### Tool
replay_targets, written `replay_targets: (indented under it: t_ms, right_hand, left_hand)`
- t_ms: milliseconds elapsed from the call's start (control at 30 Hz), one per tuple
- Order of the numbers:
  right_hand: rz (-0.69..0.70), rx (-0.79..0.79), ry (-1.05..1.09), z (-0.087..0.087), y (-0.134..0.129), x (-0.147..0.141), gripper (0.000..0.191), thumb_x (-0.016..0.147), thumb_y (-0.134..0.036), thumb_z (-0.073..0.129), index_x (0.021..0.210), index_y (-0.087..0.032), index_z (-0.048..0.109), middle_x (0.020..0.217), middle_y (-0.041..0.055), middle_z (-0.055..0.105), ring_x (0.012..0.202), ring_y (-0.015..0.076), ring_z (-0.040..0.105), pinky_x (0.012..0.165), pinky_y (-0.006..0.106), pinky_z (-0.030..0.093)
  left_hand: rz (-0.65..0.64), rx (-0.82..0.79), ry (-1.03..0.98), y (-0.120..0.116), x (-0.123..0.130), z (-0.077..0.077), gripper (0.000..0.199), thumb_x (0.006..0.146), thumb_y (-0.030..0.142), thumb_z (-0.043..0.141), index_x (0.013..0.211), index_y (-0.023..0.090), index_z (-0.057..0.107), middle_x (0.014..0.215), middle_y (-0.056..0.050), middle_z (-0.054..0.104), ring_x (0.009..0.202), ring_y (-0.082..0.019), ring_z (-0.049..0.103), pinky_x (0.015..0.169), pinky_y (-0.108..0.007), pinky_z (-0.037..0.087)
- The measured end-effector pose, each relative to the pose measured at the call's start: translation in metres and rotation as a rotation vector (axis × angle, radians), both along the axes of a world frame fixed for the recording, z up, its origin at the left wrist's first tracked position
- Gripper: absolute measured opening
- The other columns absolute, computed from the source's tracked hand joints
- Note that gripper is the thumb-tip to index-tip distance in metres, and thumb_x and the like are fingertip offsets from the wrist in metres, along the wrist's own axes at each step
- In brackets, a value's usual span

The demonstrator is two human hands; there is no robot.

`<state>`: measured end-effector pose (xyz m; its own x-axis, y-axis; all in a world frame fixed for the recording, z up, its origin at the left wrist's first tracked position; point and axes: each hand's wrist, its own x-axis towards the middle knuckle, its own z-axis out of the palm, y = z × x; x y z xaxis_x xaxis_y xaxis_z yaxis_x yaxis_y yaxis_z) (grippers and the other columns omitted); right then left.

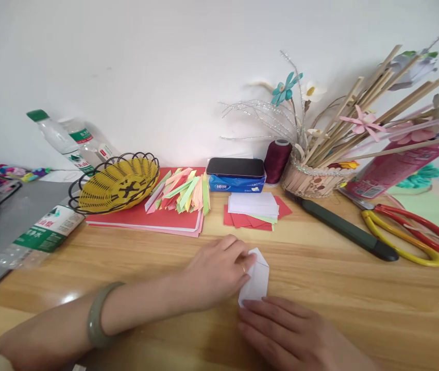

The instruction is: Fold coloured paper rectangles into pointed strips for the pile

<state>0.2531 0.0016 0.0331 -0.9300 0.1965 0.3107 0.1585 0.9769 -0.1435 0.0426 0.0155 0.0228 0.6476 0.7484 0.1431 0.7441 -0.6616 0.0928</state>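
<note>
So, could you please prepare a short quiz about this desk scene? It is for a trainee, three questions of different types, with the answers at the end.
1. Which thing do the left hand and the right hand both touch: (a) the woven basket, (b) the white paper, (c) the scissors?
2. True or false: the black phone lies on the blue pack.
3. Fill the gap: the thread spool beside the blue pack is dark ____.

Key: 1. b; 2. true; 3. red
</note>
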Motion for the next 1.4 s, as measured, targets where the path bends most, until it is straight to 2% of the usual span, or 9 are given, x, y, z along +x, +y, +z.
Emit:
replay_targets:
  t_ms: [67, 133, 267, 433, 567, 767, 1033, 1133, 1400]
  right_hand:
    - [-0.036, -0.057, 0.043, 0.002, 0.01, 0.002, 0.034, 0.092, -0.013, 0.036, 0.117, -0.016, 0.057, 0.113, 0.0048, 0.066, 0.107, 0.0126, 0.059, 0.095, 0.026, 0.046]
    - [-0.187, -0.053, 0.071, -0.001, 0.023, 0.007, 0.033, 0.091, -0.013, 0.038, 0.119, -0.013, 0.055, 0.115, 0.0097, 0.065, 0.107, 0.0154, 0.059, 0.092, 0.032, 0.049]
    - [-0.251, 0.075, -0.011, -0.014, 0.042, 0.016, 0.032, 0.09, -0.013, 0.042, 0.12, -0.012, 0.055, 0.118, 0.0122, 0.062, 0.11, 0.0215, 0.056, 0.09, 0.04, 0.049]
    - [-0.302, 0.283, -0.02, -0.022, 0.041, 0.015, 0.029, 0.091, -0.012, 0.038, 0.108, -0.008, 0.061, 0.105, 0.0133, 0.066, 0.097, 0.025, 0.06, 0.082, 0.042, 0.052]
    - [-0.371, 0.321, -0.029, -0.021, 0.04, 0.01, 0.031, 0.093, -0.013, 0.034, 0.101, -0.008, 0.063, 0.097, 0.0137, 0.066, 0.09, 0.0244, 0.06, 0.077, 0.042, 0.052]
    - [-0.269, 0.299, -0.044, -0.016, 0.048, 0.012, 0.034, 0.093, -0.01, 0.03, 0.108, -0.005, 0.059, 0.092, 0.0145, 0.064, 0.086, 0.0225, 0.059, 0.075, 0.038, 0.052]
    - [-0.231, 0.176, 0.004, -0.019, 0.058, 0.016, 0.027, 0.093, -0.013, 0.034, 0.094, -0.009, 0.061, 0.088, 0.0111, 0.064, 0.08, 0.0203, 0.057, 0.072, 0.036, 0.051]
    - [-0.276, 0.093, 0.037, -0.022, 0.059, 0.015, 0.023, 0.093, -0.016, 0.039, 0.092, -0.012, 0.061, 0.088, 0.0095, 0.063, 0.081, 0.0195, 0.057, 0.071, 0.036, 0.05]
    - [-0.321, -0.145, 0.053, -0.015, 0.063, 0.011, 0.019, 0.094, -0.019, 0.041, 0.092, -0.017, 0.06, 0.089, 0.0067, 0.06, 0.081, 0.0172, 0.056, 0.072, 0.034, 0.049]
  left_hand:
    - [-0.084, -0.021, -0.036, 0.007, 0.003, -0.001, 0.028, 0.093, 0.021, 0.044, 0.117, 0.013, 0.056, 0.103, -0.007, 0.062, 0.094, -0.02, 0.051, 0.08, -0.033, 0.049]
    - [-0.131, -0.081, -0.113, 0.015, 0.002, -0.003, 0.033, 0.091, 0.021, 0.051, 0.122, 0.012, 0.052, 0.11, -0.007, 0.062, 0.099, -0.02, 0.05, 0.088, -0.033, 0.047]
    - [-0.034, -0.206, -0.327, 0.024, -0.003, -0.007, 0.053, 0.08, 0.022, 0.068, 0.127, 0.01, 0.048, 0.115, -0.008, 0.061, 0.106, -0.019, 0.048, 0.093, -0.031, 0.044]
    - [-0.017, -0.052, -0.565, 0.014, -0.013, -0.012, 0.017, 0.09, 0.017, 0.052, 0.099, 0.013, 0.065, 0.092, -0.006, 0.067, 0.09, -0.015, 0.054, 0.083, -0.029, 0.047]
    - [-0.06, 0.087, -0.393, 0.005, -0.021, -0.015, 0.014, 0.089, 0.021, 0.054, 0.092, 0.016, 0.066, 0.088, -0.004, 0.067, 0.084, -0.015, 0.053, 0.074, -0.028, 0.048]
    - [-0.152, 0.397, -0.184, 0.007, -0.02, -0.016, 0.01, 0.088, 0.011, 0.055, 0.083, 0.012, 0.063, 0.081, -0.002, 0.066, 0.08, -0.016, 0.056, 0.07, -0.029, 0.047]
    - [-0.214, 0.476, -0.106, 0.013, -0.017, -0.013, 0.011, 0.087, 0.011, 0.054, 0.082, 0.01, 0.064, 0.071, -0.003, 0.064, 0.077, -0.017, 0.057, 0.068, -0.03, 0.047]
    - [-0.155, 0.413, -0.18, 0.015, -0.016, -0.012, 0.018, 0.087, 0.011, 0.055, 0.072, 0.013, 0.064, 0.069, -0.003, 0.063, 0.078, -0.017, 0.057, 0.068, -0.03, 0.047]
    - [0.123, -0.08, -0.58, 0.016, -0.015, -0.014, 0.002, 0.077, 0.02, 0.07, 0.075, 0.019, 0.07, 0.077, -0.001, 0.068, 0.079, -0.017, 0.054, 0.07, -0.03, 0.047]
